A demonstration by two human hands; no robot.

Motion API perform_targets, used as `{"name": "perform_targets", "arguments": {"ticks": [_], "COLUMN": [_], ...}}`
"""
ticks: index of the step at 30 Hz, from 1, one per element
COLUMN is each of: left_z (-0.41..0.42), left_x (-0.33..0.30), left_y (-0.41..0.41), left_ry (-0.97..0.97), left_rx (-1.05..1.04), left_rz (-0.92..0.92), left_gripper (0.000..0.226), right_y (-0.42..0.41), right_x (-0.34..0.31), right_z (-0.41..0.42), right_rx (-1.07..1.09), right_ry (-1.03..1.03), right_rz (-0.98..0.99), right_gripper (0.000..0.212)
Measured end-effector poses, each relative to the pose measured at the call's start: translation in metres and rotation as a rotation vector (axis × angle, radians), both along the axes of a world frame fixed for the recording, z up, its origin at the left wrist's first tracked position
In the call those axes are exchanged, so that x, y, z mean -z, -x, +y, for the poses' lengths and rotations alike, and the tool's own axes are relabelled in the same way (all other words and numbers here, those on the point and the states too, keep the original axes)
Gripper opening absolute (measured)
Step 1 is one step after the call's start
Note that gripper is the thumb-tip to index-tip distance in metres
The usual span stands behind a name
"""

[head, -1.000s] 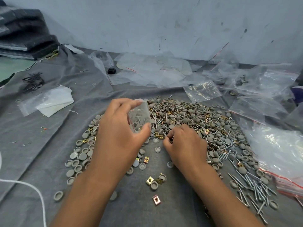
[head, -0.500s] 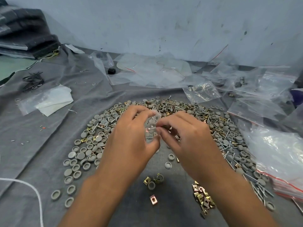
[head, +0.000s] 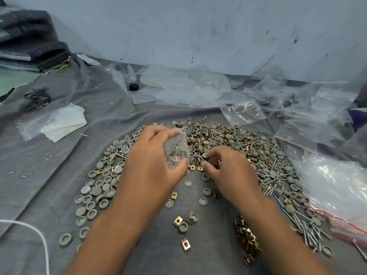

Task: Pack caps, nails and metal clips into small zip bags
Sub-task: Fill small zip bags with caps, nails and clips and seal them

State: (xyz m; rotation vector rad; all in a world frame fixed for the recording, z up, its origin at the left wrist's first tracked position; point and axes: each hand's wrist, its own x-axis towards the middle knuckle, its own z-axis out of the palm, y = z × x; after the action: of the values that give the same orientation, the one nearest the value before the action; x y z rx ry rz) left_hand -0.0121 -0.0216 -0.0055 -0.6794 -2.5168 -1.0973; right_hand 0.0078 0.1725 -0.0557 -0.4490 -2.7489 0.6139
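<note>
Mid-fill, I judge: left hand [head: 153,167] pinches the small bag [head: 176,151], some pieces inside. Right hand [head: 228,169] curls over the pile [head: 258,155], fingertips pinching; what it holds I cannot tell. Next: lift, drop into bag.

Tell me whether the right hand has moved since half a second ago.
Yes. The right hand has left the small zip bag held by the left hand and dropped to the pile of caps and nails.

Zip bag [head: 177,151] in left hand [head: 153,167]
</note>
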Motion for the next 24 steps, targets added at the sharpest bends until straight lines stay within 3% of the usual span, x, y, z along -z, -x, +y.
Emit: {"name": "perform_targets", "arguments": {"ticks": [6, 13, 20, 24], "left_z": [-0.001, -0.003, -0.003, -0.002], "left_x": [0.0, -0.001, -0.002, -0.003], "left_y": [0.001, 0.0, -0.002, -0.003], "left_ry": [-0.016, -0.027, -0.008, 0.003], "left_rx": [0.0, -0.003, -0.009, -0.009], "left_rz": [-0.005, -0.016, -0.026, -0.017], "left_gripper": [0.051, 0.05, 0.052, 0.052], "right_y": [0.011, 0.013, 0.006, 0.003], "right_x": [0.014, 0.017, 0.012, 0.012], "right_z": [-0.011, -0.016, -0.012, -0.009], "right_rx": [0.039, 0.056, 0.034, -0.011], "right_ry": [-0.211, -0.155, -0.302, -0.368], "right_rz": [0.028, -0.004, -0.081, -0.142], "right_gripper": [0.028, 0.023, 0.018, 0.026]}}
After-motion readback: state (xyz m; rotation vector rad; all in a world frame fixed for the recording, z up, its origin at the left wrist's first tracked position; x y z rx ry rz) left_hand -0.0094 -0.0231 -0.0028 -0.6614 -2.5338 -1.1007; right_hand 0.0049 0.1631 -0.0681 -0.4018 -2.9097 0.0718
